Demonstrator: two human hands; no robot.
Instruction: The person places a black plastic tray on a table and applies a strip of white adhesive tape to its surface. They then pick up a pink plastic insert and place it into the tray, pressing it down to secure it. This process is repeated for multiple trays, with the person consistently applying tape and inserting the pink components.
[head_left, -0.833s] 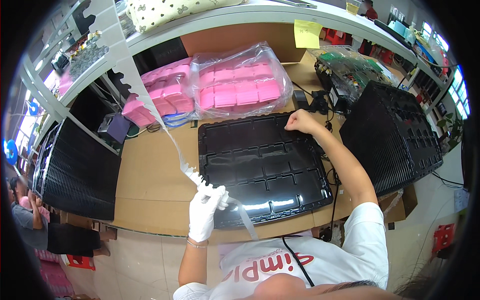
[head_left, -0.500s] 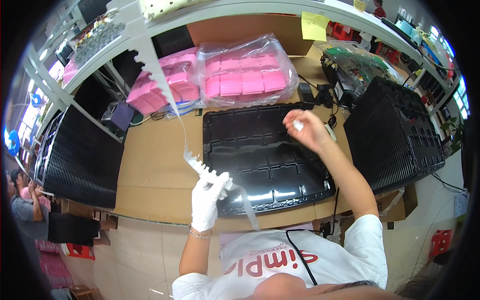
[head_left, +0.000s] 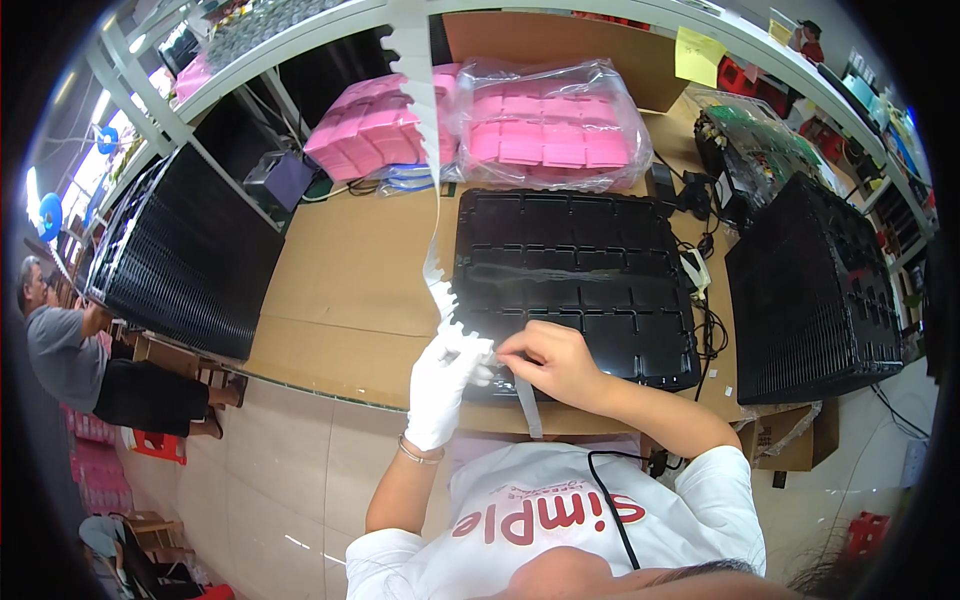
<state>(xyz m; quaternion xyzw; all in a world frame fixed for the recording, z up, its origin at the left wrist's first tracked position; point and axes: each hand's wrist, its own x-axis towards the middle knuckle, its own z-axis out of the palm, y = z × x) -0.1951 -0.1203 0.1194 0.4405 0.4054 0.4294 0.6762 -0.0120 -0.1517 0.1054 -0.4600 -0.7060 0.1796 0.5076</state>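
Note:
A long white strip [head_left: 424, 120] with a notched edge runs down from above to my left hand [head_left: 440, 390], which wears a white glove and is closed on it. Below the glove, a smooth pale tail of the strip [head_left: 527, 405] hangs toward my shirt. My bare right hand [head_left: 560, 368] is closed in a pinch at the strip, right beside the gloved fingertips. What lies between its fingertips is too small to make out. Both hands are over the near edge of a shiny black moulded tray [head_left: 580, 260], which lies flat on the cardboard-covered table [head_left: 340, 270].
Tall stacks of black trays stand left [head_left: 200, 260] and right [head_left: 815, 300]. Behind lie pink pieces [head_left: 370, 130] and a clear bag of pink pieces [head_left: 550, 125]. Cables [head_left: 710, 335] lie right of the tray. A shelf [head_left: 330, 40] crosses overhead. Another person [head_left: 70, 340] works far left.
My right hand, with a small white piece in its fingers, has come from the tray's far right to my left hand. My left hand still grips the strip. The view has shifted left.

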